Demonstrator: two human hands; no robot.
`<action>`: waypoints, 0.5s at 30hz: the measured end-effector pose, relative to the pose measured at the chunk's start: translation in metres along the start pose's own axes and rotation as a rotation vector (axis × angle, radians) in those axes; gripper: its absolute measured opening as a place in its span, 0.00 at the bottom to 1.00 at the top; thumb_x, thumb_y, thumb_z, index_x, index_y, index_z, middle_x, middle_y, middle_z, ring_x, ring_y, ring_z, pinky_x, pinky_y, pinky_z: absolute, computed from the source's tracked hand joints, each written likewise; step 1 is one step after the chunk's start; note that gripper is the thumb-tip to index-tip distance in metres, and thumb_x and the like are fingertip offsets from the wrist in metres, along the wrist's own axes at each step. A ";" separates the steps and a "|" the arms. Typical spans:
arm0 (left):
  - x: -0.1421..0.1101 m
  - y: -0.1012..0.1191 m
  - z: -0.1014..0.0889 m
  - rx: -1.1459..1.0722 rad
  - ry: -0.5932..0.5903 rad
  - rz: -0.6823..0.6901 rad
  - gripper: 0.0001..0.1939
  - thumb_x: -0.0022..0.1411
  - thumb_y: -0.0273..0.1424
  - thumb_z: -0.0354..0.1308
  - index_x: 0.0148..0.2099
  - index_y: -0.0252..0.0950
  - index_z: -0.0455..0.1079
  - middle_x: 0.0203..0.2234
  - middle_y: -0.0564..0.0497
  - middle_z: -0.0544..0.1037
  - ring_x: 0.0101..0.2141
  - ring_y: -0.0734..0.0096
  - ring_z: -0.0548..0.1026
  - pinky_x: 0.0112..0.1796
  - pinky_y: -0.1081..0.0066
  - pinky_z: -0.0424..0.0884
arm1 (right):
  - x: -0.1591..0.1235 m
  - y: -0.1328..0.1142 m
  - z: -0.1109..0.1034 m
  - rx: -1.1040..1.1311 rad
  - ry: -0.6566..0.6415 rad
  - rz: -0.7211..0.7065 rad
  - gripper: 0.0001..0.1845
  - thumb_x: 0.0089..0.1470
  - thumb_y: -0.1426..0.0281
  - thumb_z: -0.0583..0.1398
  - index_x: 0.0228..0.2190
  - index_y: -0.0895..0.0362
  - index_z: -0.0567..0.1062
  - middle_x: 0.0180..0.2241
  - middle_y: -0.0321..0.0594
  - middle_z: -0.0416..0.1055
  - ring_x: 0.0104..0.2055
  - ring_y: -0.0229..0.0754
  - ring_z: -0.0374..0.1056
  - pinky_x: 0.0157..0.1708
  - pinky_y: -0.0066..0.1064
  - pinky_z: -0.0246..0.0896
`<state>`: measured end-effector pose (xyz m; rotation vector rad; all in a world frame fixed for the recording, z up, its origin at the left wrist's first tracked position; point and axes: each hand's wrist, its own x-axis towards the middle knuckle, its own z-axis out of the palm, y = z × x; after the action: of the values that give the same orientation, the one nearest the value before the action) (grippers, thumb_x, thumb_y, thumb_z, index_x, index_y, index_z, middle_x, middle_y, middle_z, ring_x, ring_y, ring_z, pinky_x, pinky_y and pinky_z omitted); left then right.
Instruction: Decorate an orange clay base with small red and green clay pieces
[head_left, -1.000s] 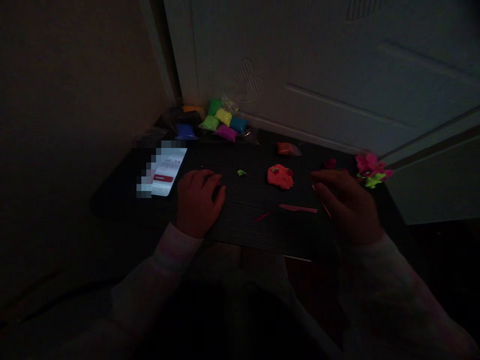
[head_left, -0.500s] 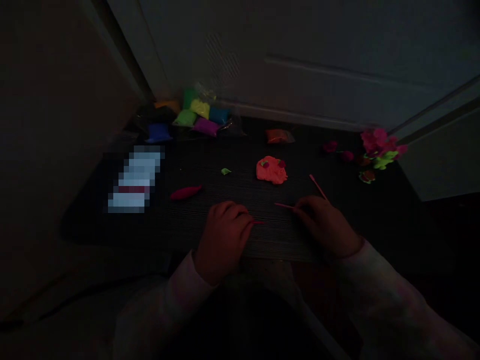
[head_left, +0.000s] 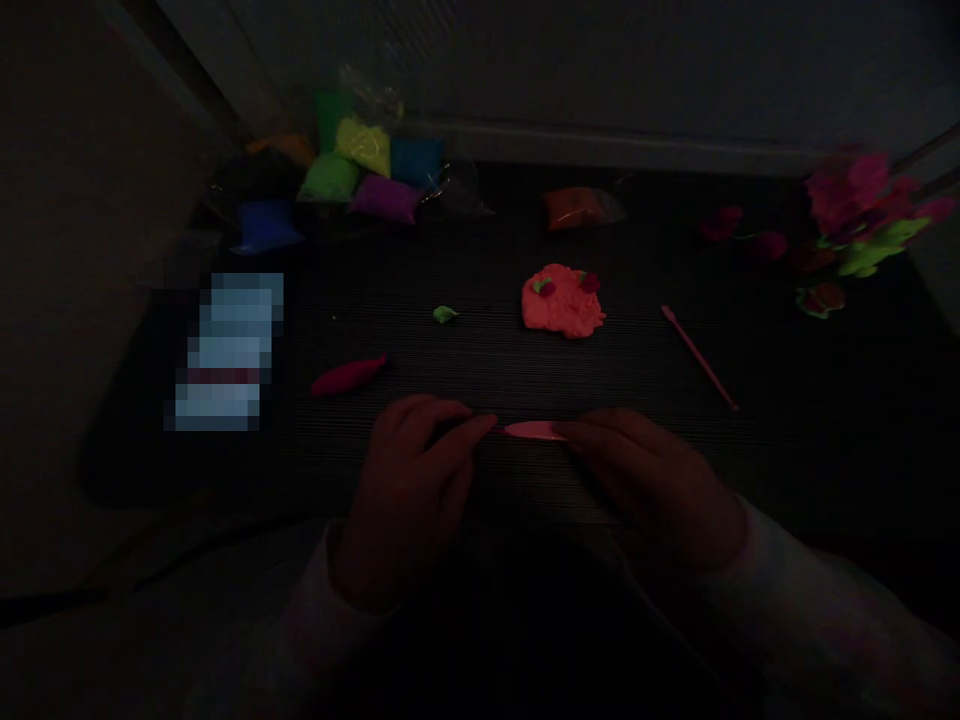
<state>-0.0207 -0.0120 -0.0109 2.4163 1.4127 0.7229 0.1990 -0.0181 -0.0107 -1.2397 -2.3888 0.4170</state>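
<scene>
My right hand (head_left: 660,485) is closed around a pink clay modelling knife (head_left: 531,430), its flat blade pointing left. The fingers of my left hand (head_left: 412,490) are pinched together just left of the blade's tip. A thin bit of dark pink clay seems to poke out of that pinch; most of it is hidden and the light is dim. Beyond my left hand lies a dark pink clay roll (head_left: 349,376) with tapered ends. A small green clay leaf (head_left: 445,314) and a flattened coral clay lump (head_left: 562,312) with small red and green pieces on it lie farther back.
A second pink modelling tool (head_left: 701,360) lies at the right. Bags of coloured clay (head_left: 386,199) are heaped at the back left, with an orange bag (head_left: 581,208) apart from them. Pink flowers (head_left: 851,195) stand back right. A blurred bright screen (head_left: 229,350) lies left.
The view has tilted down and come closer. My hands have drawn together, and the knife's broad blade now shows beside my left fingertips. The dark pink strip there shows less than before.
</scene>
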 end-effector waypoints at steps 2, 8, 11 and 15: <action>-0.003 0.002 -0.004 0.053 0.017 0.026 0.15 0.57 0.20 0.48 0.45 0.35 0.69 0.34 0.47 0.70 0.38 0.65 0.64 0.39 0.63 0.65 | 0.001 -0.001 0.002 0.001 -0.016 -0.004 0.16 0.54 0.76 0.50 0.45 0.55 0.67 0.37 0.43 0.70 0.37 0.39 0.68 0.35 0.30 0.68; -0.006 0.004 -0.002 0.116 0.016 0.075 0.15 0.57 0.22 0.50 0.45 0.37 0.70 0.30 0.49 0.68 0.35 0.65 0.61 0.37 0.62 0.64 | 0.002 -0.008 0.007 -0.010 -0.032 -0.014 0.19 0.54 0.76 0.50 0.47 0.57 0.66 0.39 0.45 0.69 0.38 0.40 0.67 0.35 0.31 0.68; -0.005 0.003 0.002 0.135 0.010 0.086 0.15 0.56 0.23 0.50 0.44 0.38 0.70 0.29 0.49 0.68 0.34 0.66 0.61 0.37 0.62 0.63 | 0.004 -0.009 0.008 -0.023 -0.027 -0.037 0.18 0.54 0.77 0.50 0.47 0.57 0.66 0.37 0.44 0.70 0.37 0.40 0.67 0.35 0.32 0.67; -0.004 0.003 0.005 0.172 0.005 0.090 0.14 0.56 0.25 0.51 0.44 0.40 0.71 0.29 0.50 0.67 0.34 0.65 0.61 0.37 0.61 0.63 | 0.005 -0.009 0.009 -0.029 -0.026 -0.070 0.17 0.55 0.76 0.50 0.46 0.58 0.67 0.36 0.44 0.70 0.35 0.39 0.65 0.34 0.31 0.66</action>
<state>-0.0178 -0.0171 -0.0148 2.6254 1.4299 0.6518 0.1863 -0.0195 -0.0132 -1.1661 -2.4601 0.3808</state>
